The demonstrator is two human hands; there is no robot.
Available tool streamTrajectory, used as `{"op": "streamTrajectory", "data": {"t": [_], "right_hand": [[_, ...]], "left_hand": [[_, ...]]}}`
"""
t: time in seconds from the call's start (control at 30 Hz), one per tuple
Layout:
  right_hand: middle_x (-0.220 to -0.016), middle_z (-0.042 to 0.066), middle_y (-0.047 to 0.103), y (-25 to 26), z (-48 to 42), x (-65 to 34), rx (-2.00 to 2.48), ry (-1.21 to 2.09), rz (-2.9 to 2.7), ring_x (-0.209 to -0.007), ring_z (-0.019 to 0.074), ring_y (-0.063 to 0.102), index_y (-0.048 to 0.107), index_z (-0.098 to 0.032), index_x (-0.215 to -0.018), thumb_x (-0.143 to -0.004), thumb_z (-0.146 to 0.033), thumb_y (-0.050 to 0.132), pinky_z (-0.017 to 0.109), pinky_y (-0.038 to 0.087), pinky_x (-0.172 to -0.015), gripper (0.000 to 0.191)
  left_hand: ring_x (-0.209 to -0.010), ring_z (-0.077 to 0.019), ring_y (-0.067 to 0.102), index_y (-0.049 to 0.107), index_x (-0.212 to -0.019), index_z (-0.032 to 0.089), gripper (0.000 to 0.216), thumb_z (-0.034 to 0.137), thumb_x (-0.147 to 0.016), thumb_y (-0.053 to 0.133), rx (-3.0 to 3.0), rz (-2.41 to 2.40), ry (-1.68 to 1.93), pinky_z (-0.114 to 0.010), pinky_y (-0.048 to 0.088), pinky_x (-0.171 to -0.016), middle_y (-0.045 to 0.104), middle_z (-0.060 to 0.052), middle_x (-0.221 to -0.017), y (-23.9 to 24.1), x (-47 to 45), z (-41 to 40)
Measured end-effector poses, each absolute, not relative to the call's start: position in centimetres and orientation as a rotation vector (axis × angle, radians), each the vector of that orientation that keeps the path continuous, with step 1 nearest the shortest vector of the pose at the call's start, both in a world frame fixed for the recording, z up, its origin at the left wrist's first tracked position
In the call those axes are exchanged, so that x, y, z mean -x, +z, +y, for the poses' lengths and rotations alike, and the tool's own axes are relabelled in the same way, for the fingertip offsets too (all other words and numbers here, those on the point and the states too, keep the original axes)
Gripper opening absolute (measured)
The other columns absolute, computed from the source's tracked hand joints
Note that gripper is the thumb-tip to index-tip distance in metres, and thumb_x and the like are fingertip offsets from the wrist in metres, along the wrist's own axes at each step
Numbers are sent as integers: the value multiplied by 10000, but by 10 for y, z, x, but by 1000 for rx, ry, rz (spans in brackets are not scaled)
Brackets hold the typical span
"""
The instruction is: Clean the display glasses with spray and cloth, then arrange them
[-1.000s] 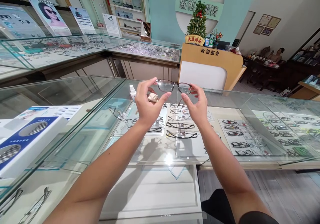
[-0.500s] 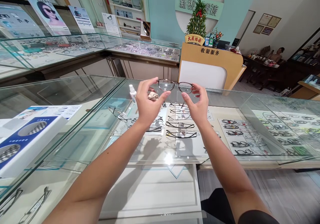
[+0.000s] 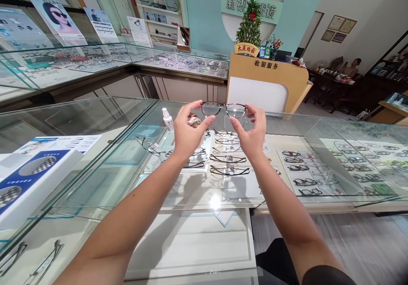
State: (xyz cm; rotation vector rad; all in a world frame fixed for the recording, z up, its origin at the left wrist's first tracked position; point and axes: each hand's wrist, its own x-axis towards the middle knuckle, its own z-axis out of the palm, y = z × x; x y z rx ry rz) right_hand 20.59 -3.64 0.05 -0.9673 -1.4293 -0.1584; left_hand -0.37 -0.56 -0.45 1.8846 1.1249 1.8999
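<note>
A pair of eyeglasses [image 3: 223,106] with thin dark rims and clear lenses is held up above the glass counter [image 3: 287,125]. My left hand [image 3: 188,128] pinches its left side between thumb and fingers, and my right hand [image 3: 253,130] grips the right side the same way. Just behind my left hand a crumpled pale cloth [image 3: 194,121] lies on the counter, partly hidden. A white spray bottle [image 3: 167,119] stands upright to the left of that hand. Under the glass, several frames [image 3: 229,171] lie in rows below my hands.
A blue and white box [image 3: 35,179] and printed sheets [image 3: 68,142] lie on the left counter. In front of me a white drawer [image 3: 191,242] is pulled out. Beyond the counter stands a wooden cashier desk [image 3: 236,68] with a plant [image 3: 250,23]. A person [image 3: 352,68] sits far right.
The eyeglasses have turned slightly in my hands, so the right lens sits more level and a bit higher. Both hands keep their hold; the view has shifted a little.
</note>
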Motion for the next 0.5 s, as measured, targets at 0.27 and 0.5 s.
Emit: {"op": "streamTrajectory", "data": {"t": [0.27, 0.5], "right_hand": [[-1197, 105, 680, 1, -37, -205, 1002, -144, -1429, -1099, 288, 642, 636, -281, -1376, -985, -727, 719, 503, 552, -963, 600], [-1212, 108, 692, 0, -37, -206, 1007, -137, -1434, -1103, 286, 650, 642, -273, -1375, -987, -742, 708, 500, 554, -972, 612]], "left_hand": [[-997, -222, 693, 746, -1347, 275, 536, 491, -879, 892, -1848, 1121, 1888, -396, 593, -924, 758, -81, -1260, -4, 3, -7], [-1034, -227, 699, 737, -1344, 269, 533, 470, -880, 904, -1890, 1114, 1941, -395, 585, -933, 741, -73, -1240, -3, 4, -6]]}}
